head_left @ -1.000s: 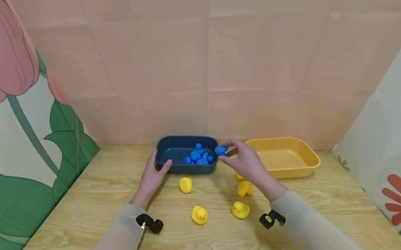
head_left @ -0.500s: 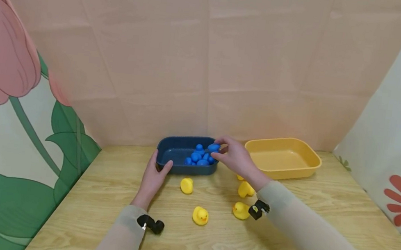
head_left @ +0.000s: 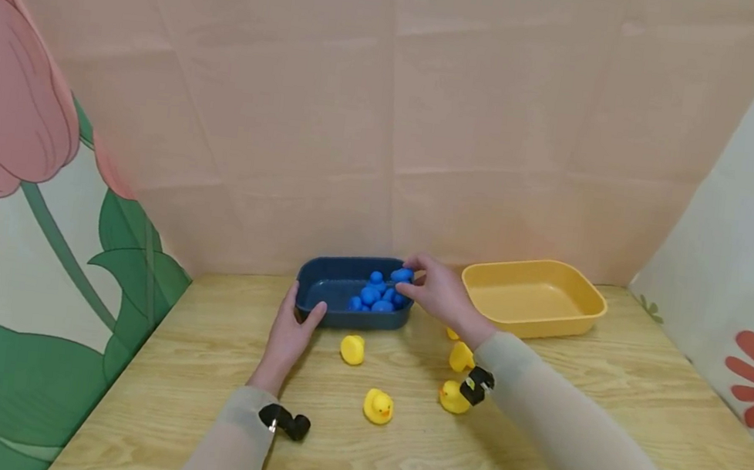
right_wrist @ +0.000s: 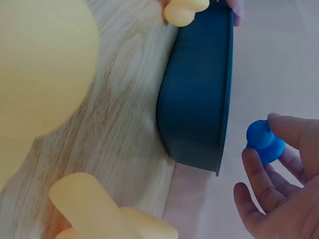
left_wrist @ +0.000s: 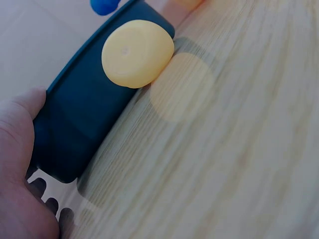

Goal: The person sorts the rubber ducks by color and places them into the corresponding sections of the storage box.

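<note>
A dark blue tray (head_left: 325, 285) stands at the back of the wooden table with several blue ducks (head_left: 375, 297) inside. My left hand (head_left: 304, 312) grips its front left corner, the thumb (left_wrist: 20, 124) lying against the tray wall (left_wrist: 84, 124). My right hand (head_left: 411, 281) pinches a blue duck (head_left: 403, 275) just above the right end of the tray. In the right wrist view the blue duck (right_wrist: 265, 140) sits between my fingertips (right_wrist: 251, 164), beyond the tray rim (right_wrist: 227, 84).
An empty yellow tray (head_left: 577, 314) stands right of the blue one. Several yellow ducks lie on the table in front: one (head_left: 352, 348) close to the blue tray, one (head_left: 377, 406) nearer me, two (head_left: 458, 357) under my right forearm. Paper walls enclose the table.
My right hand has carried the blue duck leftward, from beside the tray's right rim to above its right end. The left hand has stayed on the corner.
</note>
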A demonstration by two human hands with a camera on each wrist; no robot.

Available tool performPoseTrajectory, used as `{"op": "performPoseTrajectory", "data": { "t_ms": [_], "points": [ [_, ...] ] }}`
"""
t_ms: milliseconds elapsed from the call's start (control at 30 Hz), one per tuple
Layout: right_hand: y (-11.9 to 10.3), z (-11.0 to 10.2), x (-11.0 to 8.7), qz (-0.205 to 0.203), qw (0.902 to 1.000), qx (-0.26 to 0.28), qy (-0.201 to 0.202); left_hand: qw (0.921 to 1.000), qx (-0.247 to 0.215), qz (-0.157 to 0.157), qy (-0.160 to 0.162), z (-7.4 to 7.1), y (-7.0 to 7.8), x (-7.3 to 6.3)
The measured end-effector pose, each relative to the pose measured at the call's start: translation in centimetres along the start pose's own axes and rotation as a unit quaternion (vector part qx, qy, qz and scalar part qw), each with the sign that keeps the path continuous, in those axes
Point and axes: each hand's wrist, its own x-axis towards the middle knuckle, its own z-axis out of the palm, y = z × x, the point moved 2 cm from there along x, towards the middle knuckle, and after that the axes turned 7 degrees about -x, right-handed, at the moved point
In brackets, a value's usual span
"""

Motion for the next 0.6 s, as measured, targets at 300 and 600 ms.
{"op": "performPoseTrajectory", "data": {
  "t_ms": [300,600],
  "points": [
    [0.3,0.5,0.5,-0.012,0.9999,-0.001,-0.001,1.0,-0.001,0.0,0.002,0.3,0.0,0.1],
    [1.2,0.3,0.2,0.0,0.9998,0.017,-0.006,1.0,-0.004,0.005,-0.002,0.4,-0.1,0.2]
  ]
}}
